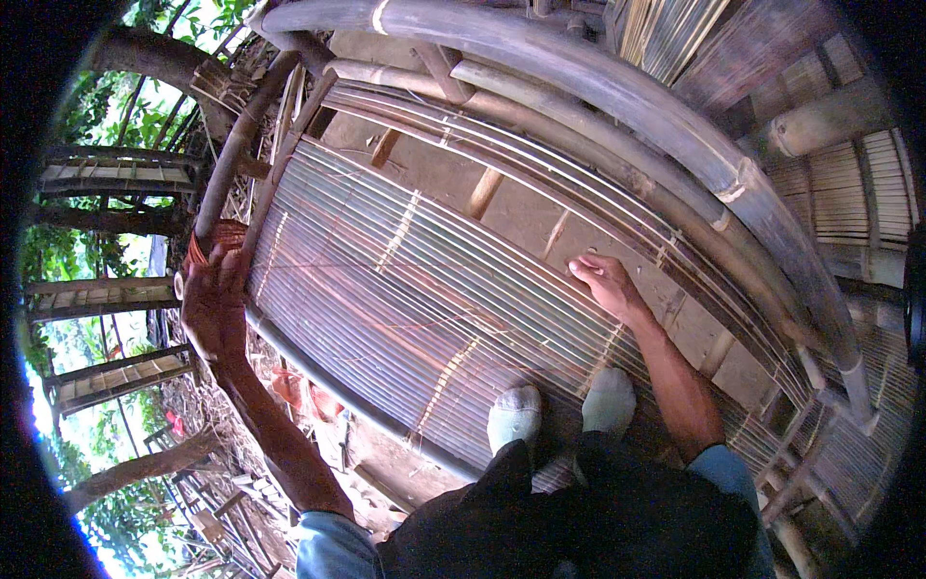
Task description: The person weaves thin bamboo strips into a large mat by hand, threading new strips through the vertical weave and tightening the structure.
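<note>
At the left, my left hand (214, 307) is raised beside a bamboo post, its fingers closed around a bundle of orange-red cord (228, 234). My right hand (606, 282) hovers over the far right edge of the slatted bamboo platform (367, 299), arm stretched forward. Its thumb and fingers are pinched together; whatever may be between them is too small to make out. Beneath both arms, the platform's thin split slats run side by side, crossed by pale lashings (449, 378).
My feet in pale socks (514, 417) stand on the slats. A thick bent bamboo rail (617, 87) curves across the far side and right. Past the slats, bare ground (434, 179) shows between crosspieces (484, 193). Tree trunks (145, 468) and foliage lie at the left.
</note>
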Available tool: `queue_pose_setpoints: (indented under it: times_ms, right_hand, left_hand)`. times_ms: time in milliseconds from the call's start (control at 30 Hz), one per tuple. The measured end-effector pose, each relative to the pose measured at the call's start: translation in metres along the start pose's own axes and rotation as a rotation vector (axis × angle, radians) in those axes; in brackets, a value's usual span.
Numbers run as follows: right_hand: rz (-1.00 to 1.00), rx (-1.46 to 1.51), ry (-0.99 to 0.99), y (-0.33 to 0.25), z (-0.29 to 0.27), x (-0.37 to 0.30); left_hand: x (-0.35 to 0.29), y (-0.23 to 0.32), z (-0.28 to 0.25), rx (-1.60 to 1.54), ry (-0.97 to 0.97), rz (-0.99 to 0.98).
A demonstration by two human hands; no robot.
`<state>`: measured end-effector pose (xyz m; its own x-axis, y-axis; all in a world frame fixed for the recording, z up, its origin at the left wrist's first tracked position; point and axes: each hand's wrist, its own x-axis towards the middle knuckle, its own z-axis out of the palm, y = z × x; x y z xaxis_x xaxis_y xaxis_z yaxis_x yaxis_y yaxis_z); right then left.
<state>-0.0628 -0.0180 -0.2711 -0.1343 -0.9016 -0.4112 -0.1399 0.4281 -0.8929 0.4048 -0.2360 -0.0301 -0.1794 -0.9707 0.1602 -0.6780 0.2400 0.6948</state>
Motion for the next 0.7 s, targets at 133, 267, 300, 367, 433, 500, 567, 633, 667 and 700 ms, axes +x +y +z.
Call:
queue_pose_setpoints:
  times_ms: [133,267,300,367,433,500,567,633,667,700]
  right_hand:
    - [0.048,0.081,-0.007,-0.007,0.015,0.023]
    - [0.063,0.115,-0.046,0.036,0.039,0.057]
    - [0.089,0.120,-0.030,0.041,0.039,0.057]
    - [0.016,0.010,0.007,0.036,0.047,0.061]
    - [-0.028,0.041,0.046,0.057,0.043,0.058]
    - [0.063,-0.178,-0.043,0.005,0.045,0.049]
    - [0.055,-0.179,0.032,-0.002,0.032,0.037]
    - [0.108,-0.046,0.095,-0.015,0.025,0.025]
    - [0.109,-0.048,0.091,-0.018,0.021,0.019]
    - [-0.141,-0.039,0.177,-0.017,0.015,0.013]
  left_hand:
    - [0.028,0.016,0.073,-0.586,-0.096,-0.261]
    - [0.014,0.043,0.242,-0.166,-0.395,0.344]
    - [-0.003,0.048,0.288,0.130,-0.466,0.371]
    - [-0.031,0.052,0.345,0.237,-0.483,0.363]
    - [-0.045,0.073,0.384,0.338,-0.677,0.371]
    - [-0.051,0.070,0.378,0.596,-0.723,0.307]
    - [-0.043,0.077,0.374,0.490,-0.735,0.277]
    - [-0.034,0.085,0.357,0.444,-0.697,0.347]
    - [-0.028,0.085,0.348,0.443,-0.697,0.343]
    - [-0.021,0.084,0.339,0.315,-0.746,0.261]
